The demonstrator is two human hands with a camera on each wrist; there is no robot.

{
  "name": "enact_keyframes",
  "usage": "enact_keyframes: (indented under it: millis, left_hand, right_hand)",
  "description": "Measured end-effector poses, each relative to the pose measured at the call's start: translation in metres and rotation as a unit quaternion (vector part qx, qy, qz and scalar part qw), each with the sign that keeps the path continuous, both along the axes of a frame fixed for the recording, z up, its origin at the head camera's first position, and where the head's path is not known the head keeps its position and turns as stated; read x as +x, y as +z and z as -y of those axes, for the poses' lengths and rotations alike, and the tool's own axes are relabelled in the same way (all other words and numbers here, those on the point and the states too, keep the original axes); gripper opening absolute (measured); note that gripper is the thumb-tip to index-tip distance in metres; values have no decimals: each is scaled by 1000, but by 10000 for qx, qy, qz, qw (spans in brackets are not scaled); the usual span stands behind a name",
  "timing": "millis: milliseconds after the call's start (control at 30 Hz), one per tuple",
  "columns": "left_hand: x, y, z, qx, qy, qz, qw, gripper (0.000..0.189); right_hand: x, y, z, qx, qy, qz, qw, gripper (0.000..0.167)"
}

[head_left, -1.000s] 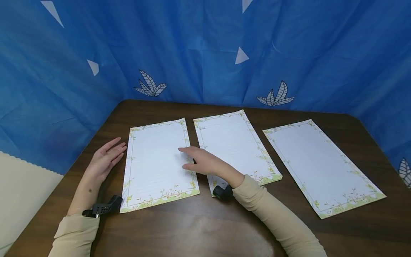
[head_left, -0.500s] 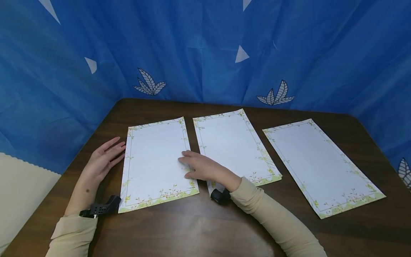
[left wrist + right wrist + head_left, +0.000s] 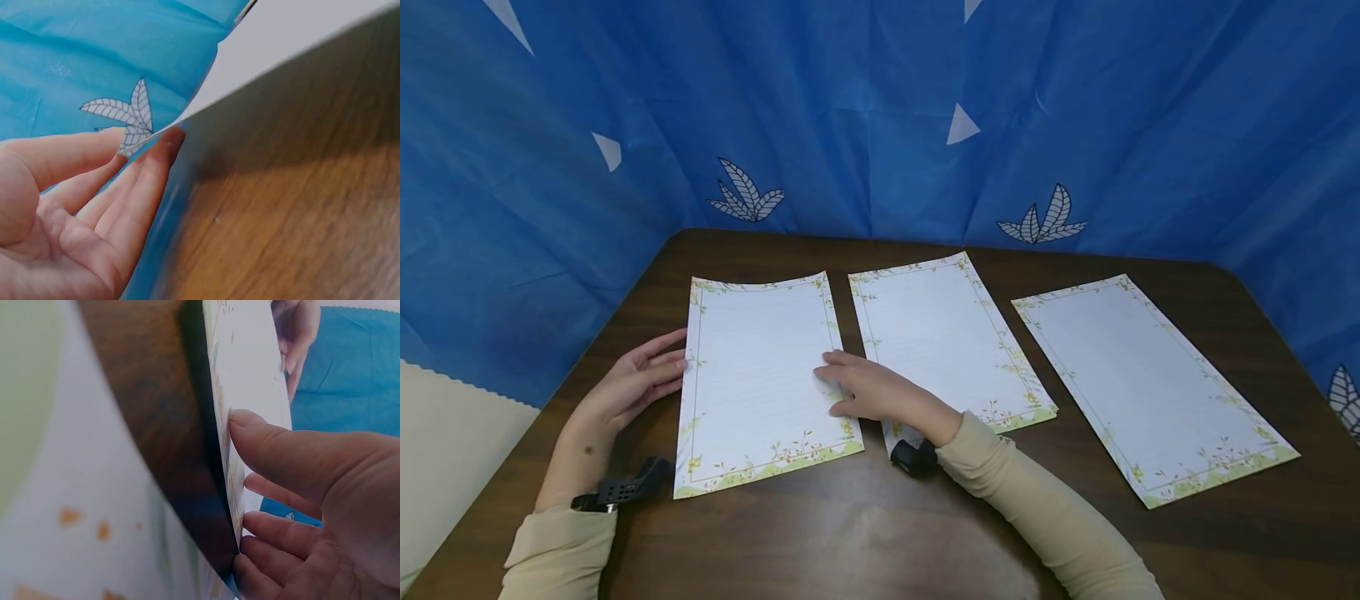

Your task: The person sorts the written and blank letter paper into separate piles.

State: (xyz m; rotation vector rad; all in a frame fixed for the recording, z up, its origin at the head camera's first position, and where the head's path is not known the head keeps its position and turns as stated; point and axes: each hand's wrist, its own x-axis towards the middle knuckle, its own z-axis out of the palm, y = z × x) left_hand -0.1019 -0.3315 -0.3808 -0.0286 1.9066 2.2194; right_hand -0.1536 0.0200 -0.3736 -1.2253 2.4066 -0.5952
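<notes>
The left sheet of bordered writing paper (image 3: pixel 760 375) lies on the table with its left side lifted and its far edge bowed. My left hand (image 3: pixel 625 387) pinches that left edge; in the left wrist view the paper (image 3: pixel 262 50) runs out from between thumb and fingertips (image 3: pixel 172 142), its underside facing the wood. On the same sheet's right edge rests my right hand (image 3: pixel 872 390), fingers loosely bent. The right wrist view has its thumb (image 3: pixel 275 447) and fingertips touching the sheet's margin (image 3: pixel 244 369), gripping nothing.
A second stack of bordered sheets (image 3: pixel 940 342) lies in the middle, partly under the right forearm. Farther right is another bordered sheet (image 3: pixel 1150 383). Brown table (image 3: pixel 820 533) extends toward the front. A blue curtain (image 3: pixel 880 125) hangs behind and at the sides.
My left hand has gone from lying beside the left sheet to pinching its left edge, which has risen. The right hand came down slightly onto the right edge and stays there.
</notes>
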Motion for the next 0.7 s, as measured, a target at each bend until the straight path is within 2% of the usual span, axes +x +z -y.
enact_keyframes:
  millis: [333, 467, 700]
  left_hand:
    - [2, -5, 2, -305, -711, -157, 9969, 62]
    - [1, -7, 3, -422, -780, -216, 9958, 55]
    - [2, -7, 2, -278, -727, -192, 9968, 44]
  right_hand:
    - [0, -1, 0, 3, 10, -33, 10000, 58]
    - [-1, -1, 1, -22, 11, -48, 10000, 58]
    - [-1, -2, 1, 44, -28, -66, 10000, 58]
